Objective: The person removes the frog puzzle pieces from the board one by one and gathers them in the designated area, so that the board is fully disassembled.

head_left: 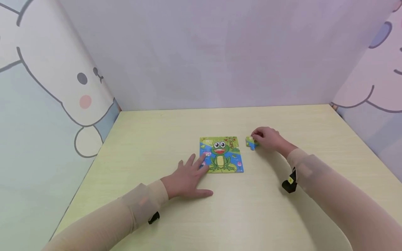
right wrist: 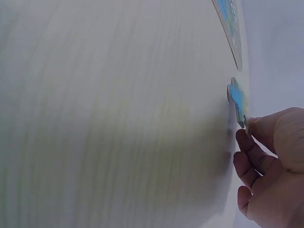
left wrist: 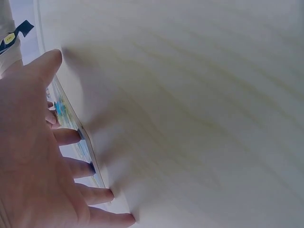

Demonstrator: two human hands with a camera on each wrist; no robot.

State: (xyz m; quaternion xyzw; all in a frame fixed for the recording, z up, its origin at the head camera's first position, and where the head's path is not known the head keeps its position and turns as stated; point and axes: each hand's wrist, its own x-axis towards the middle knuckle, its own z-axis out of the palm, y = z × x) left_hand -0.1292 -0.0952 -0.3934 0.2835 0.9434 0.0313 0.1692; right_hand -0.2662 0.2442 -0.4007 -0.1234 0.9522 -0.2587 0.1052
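Note:
A square jigsaw puzzle [head_left: 221,161] with a green frog on blue and yellow-green lies flat on the table. My left hand [head_left: 188,178] is spread at its left side, with some fingertips on the puzzle's left edge and the thumb on the table; the left wrist view shows these fingers [left wrist: 78,167] straight. To the right of the puzzle, a loose jigsaw piece [head_left: 251,143] in blue and yellow-green is pinched between thumb and forefinger of my right hand [head_left: 268,138]. In the right wrist view this piece [right wrist: 237,100] is seen nearly edge-on, apart from the puzzle.
The pale wood-grain table [head_left: 150,136] extends around both hands. A plain light wall [head_left: 220,55] stands along its back edge, and panels with cartoon drawings [head_left: 47,115] stand at left and right. Black straps [head_left: 290,183] show at both wrists.

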